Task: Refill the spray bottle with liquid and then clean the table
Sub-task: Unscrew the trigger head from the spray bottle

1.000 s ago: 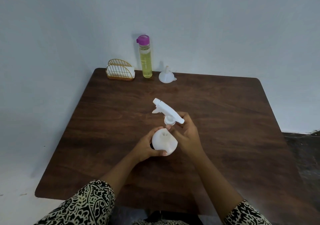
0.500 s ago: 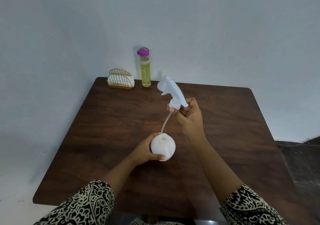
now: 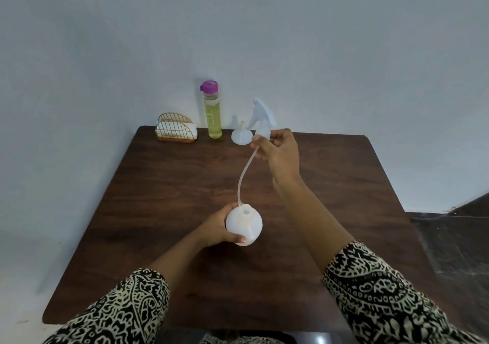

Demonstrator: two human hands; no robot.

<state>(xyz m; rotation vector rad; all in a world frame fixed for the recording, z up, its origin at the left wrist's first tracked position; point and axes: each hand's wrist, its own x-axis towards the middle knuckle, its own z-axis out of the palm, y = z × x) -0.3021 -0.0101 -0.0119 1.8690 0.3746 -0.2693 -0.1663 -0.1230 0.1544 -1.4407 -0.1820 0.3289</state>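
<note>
On a dark brown wooden table [image 3: 344,185] set against a pale grey wall, seen from above by the person seated at it, several items stand along the far edge. At the far left corner is a gold wire napkin holder [image 3: 176,132] with white napkins in it. Just to its right stands a tall clear bottle of yellow liquid with a purple cap [image 3: 214,116], upright and closed.

Nearer the viewer, at the middle of the table, the left hand [image 3: 214,228] wraps around the left side of a round white plastic spray bottle body [image 3: 244,224], thumb curled across its front. The bottle rests on the table with its neck uncovered and its small opening showing.

Back at the far edge, right of the yellow bottle, a white plastic funnel [image 3: 239,135] sits upside down, spout pointing up.

Right of the funnel, the right hand [image 3: 280,155] is raised above the table and pinches the collar of a white plastic trigger spray head [image 3: 260,117] between its fingertips, nozzle pointing up and away. A thin translucent dip tube [image 3: 244,174] curves down from the head to the bottle's neck; whether its tip is inside the opening or just beside it cannot be told.

Both forearms wear black-and-cream patterned sleeves [image 3: 370,290].
</note>
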